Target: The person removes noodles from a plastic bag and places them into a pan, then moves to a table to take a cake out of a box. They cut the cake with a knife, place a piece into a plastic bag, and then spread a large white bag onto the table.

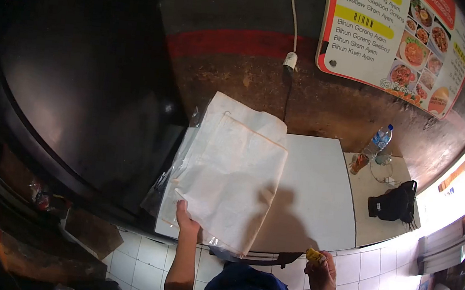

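Note:
A stack of whitish folded sheets or sacks (230, 173), with clear plastic at its edges, lies on the left part of a white table (317, 192). My left hand (187, 219) is at the stack's lower left corner, its thumb on top and the other fingers hidden beneath, gripping the edge. Near the table's front edge on the right, my right hand (322, 268) is closed around a small crumpled yellow item (314, 256).
A large dark glossy surface (93, 76) stands at the left. On the right are a side table (356, 224), a plastic bottle (381, 138), a glass with brown liquid (359, 163) and a black bag (393, 203). A menu board (364, 51) and hanging cable (294, 28) are above.

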